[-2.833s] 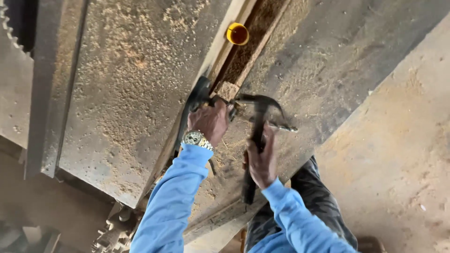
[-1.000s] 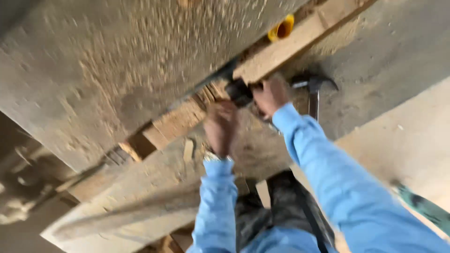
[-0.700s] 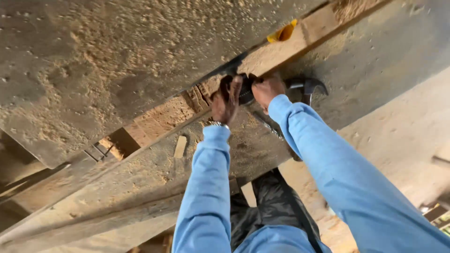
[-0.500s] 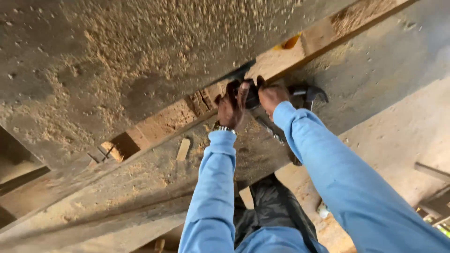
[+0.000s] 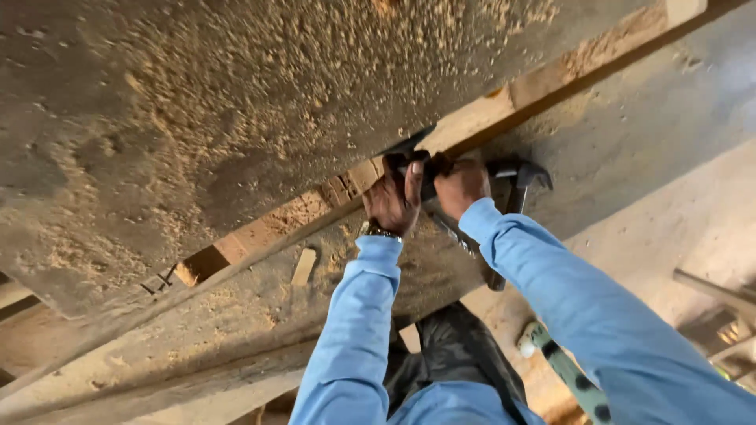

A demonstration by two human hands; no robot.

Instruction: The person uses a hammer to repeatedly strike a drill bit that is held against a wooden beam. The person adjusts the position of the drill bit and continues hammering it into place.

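Observation:
My left hand [image 5: 394, 198] and my right hand [image 5: 461, 186] are side by side at the slot between two dusty grey metal surfaces. Both are closed on a dark metal piece [image 5: 424, 164] that sits against the wooden beam [image 5: 472, 122] lying in the slot. A claw hammer [image 5: 521, 175] lies just right of my right hand, its handle running down under my blue sleeve. A watch [image 5: 378, 230] is on my left wrist. What the dark piece is fixed to is hidden by my fingers.
Sawdust covers the large metal plate [image 5: 236, 118] above the slot. A small wood offcut [image 5: 303, 266] lies on the lower plate. A green and black tool [image 5: 563, 366] rests on the floor at lower right, beside wooden pieces [image 5: 709, 291].
The view has shifted and tilted, and the yellow object on the beam has left the picture. My hands have stayed together on the dark piece at the slot, with the hammer beside them.

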